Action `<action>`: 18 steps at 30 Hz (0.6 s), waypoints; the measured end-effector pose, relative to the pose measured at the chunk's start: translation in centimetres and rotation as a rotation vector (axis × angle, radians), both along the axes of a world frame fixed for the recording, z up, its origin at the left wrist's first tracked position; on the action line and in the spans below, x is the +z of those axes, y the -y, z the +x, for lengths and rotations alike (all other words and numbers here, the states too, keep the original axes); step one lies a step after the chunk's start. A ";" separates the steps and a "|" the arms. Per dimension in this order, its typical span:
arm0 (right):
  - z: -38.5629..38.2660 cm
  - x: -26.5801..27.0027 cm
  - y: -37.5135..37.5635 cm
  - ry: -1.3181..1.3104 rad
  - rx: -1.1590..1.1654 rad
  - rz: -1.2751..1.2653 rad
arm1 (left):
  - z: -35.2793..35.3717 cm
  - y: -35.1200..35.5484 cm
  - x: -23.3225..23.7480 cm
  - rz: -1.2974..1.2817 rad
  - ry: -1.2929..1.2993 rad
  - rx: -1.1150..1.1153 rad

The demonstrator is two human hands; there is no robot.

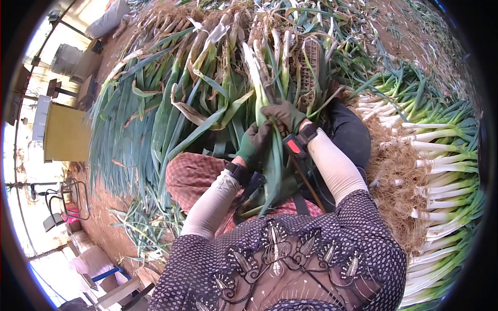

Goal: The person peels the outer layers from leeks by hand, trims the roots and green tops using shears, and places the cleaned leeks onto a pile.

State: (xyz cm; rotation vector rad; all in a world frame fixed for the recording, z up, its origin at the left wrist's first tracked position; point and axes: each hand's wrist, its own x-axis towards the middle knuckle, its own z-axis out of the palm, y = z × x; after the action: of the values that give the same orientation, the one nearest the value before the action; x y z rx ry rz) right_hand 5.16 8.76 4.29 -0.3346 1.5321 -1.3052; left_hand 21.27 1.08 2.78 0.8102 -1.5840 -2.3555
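In front of my lap a leek (pixel 261 106) stands with its white end pointing away and its green leaves hanging toward me. My left hand (pixel 254 141), in a green glove, is closed around its leafy part. My right hand (pixel 285 115), gloved too, is closed against the same leek a little higher up. Something dark and narrow shows beside the stalk above my right fingers; I cannot make out what it is. A red and black object (pixel 295 147) sits just below my right wrist.
A big heap of untrimmed leeks (pixel 171 103) with dry leaves and roots lies ahead and left. Cleaned leeks (pixel 441 166) lie in rows on the right, their roots (pixel 394 181) facing me. A woven crate (pixel 311 65) stands among the heap. Loose leaves (pixel 148 223) litter the ground.
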 end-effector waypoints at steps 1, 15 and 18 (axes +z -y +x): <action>0.0 1.3 -0.9 0.007 -0.041 -0.058 | 0.0 -0.2 0.3 -0.019 -0.031 -0.048; -4.9 1.9 -10.5 -0.178 -0.440 -0.126 | -5.5 -2.7 -5.2 -0.612 0.568 -0.138; -8.1 -7.3 -9.1 -0.436 -0.376 0.052 | -6.8 -3.8 -7.8 -0.573 0.655 -0.049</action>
State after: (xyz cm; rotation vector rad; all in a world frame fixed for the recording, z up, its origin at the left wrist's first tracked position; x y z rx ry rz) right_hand -2.92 17.84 -2.98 -0.3216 2.0677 -1.5467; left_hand 14.46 4.87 -5.04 1.4726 -2.3691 -1.5577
